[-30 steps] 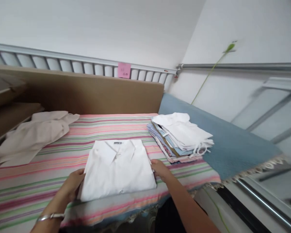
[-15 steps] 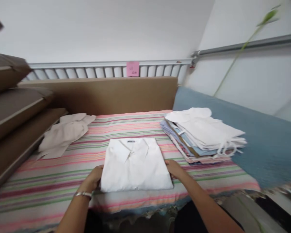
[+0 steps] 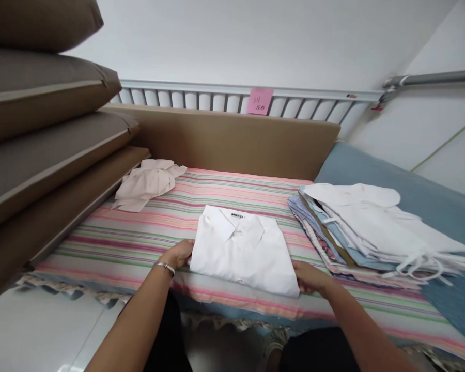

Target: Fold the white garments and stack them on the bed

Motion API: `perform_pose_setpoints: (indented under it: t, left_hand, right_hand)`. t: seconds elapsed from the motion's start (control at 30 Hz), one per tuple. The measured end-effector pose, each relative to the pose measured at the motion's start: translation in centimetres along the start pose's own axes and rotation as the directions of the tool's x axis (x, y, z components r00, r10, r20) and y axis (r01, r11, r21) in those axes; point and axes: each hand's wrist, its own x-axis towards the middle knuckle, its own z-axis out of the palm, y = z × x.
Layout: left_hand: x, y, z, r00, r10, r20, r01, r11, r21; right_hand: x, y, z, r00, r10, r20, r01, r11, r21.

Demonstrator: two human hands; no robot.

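Observation:
A white collared shirt [image 3: 244, 253], folded into a neat rectangle, lies flat on the striped cloth with its collar and dark neck label facing away from me. My left hand [image 3: 181, 252] grips its left edge, fingers curled partly underneath. At the lower right corner, my right hand [image 3: 309, 277] holds the other side, its fingertips partly hidden by the fabric. To the right sits a stack of folded clothes [image 3: 356, 222], with a white garment with tie strings on top. A crumpled beige garment [image 3: 149, 181] rests at the back left.
Brown cushions [image 3: 50, 150] are piled along the left. A brown board [image 3: 232, 142] stands behind the striped cloth [image 3: 112, 253], below a white radiator with a pink note [image 3: 260, 101]. A blue cover [image 3: 372, 165] lies on the right, and a grey pipe [image 3: 442, 77] runs along the wall.
My view has turned left, so the scene appears shifted right and more of the cushions shows. Both hands stay at the shirt's sides; the right one is now closer to its near corner.

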Motion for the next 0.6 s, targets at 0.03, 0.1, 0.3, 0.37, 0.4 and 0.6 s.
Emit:
perform_pose_setpoints:
  t: [0.03, 0.1, 0.3, 0.37, 0.4, 0.6]
  left_hand:
    - [0.2, -0.1, 0.0, 1.000, -0.002, -0.022, 0.002, 1.000, 0.007]
    - [0.6, -0.3, -0.3, 0.998, 0.007, -0.057, -0.005, 1.000, 0.021]
    - [1.2, -0.7, -0.7, 0.995, 0.072, -0.073, -0.069, 0.997, 0.038]
    - [1.3, -0.8, -0.7, 0.995, 0.090, -0.050, -0.089, 0.996, 0.032]
    - [1.2, -0.8, -0.8, 0.995, 0.099, -0.033, -0.098, 0.995, 0.028]
    - [-0.5, -0.5, -3.7, 0.986, 0.153, 0.066, -0.155, 0.988, 0.029]
  right_hand:
    - [-0.2, -0.3, -0.8, 0.999, 0.032, -0.026, -0.035, 0.994, -0.106]
    - [-1.0, -1.3, -2.3, 0.980, 0.009, -0.197, -0.071, 0.948, -0.310]
    - [-4.0, -10.6, 3.4, 0.746, -0.638, -0.189, 0.482, 0.714, -0.509]
    - [-4.0, -14.6, 8.1, 0.608, -0.793, 0.026, 0.689, 0.512, -0.513]
    - [-3.8, -16.5, 10.2, 0.558, -0.818, 0.138, 0.741, 0.417, -0.526]
    - [-2.2, -22.8, 15.7, 0.568, -0.694, 0.443, 0.650, 0.048, -0.759]
